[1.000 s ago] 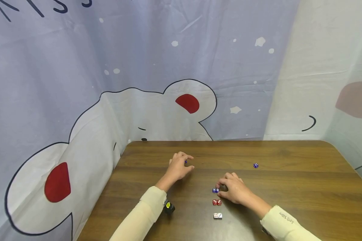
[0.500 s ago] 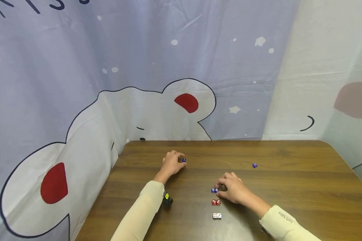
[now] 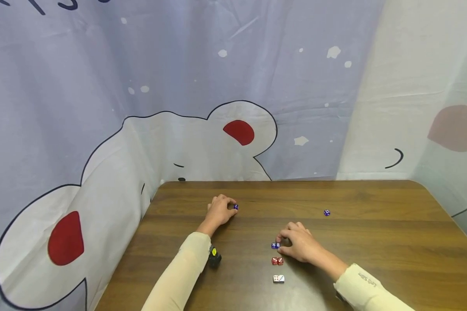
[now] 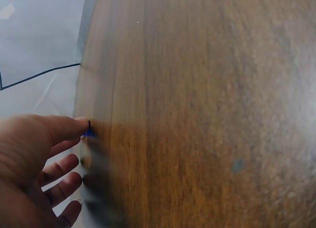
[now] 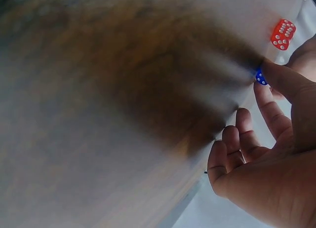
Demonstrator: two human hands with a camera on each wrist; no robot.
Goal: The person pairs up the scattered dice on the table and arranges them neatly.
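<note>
Toward the back left of the table, my left hand (image 3: 219, 210) pinches a blue die (image 3: 236, 207) between thumb and forefinger. Only a sliver of that blue die (image 4: 89, 132) shows past the fingertips in the left wrist view. My right hand (image 3: 301, 243) is nearer the middle, with its thumb and forefinger on the right-hand one of two blue dice (image 3: 274, 245) standing side by side. In the right wrist view a blue die (image 5: 261, 77) with white pips sits between thumb and forefinger, the other fingers loosely bent.
In front of the blue pair lie two red dice (image 3: 277, 261) side by side, then two white dice (image 3: 278, 279). Another blue die (image 3: 327, 212) lies alone at the back right. The wooden table (image 3: 373, 242) ends at a printed curtain (image 3: 295, 108).
My left hand has moved a little left and its thumb and forefinger have closed on the blue die. My right hand has stayed at the blue pair. The head view has shifted slightly.
</note>
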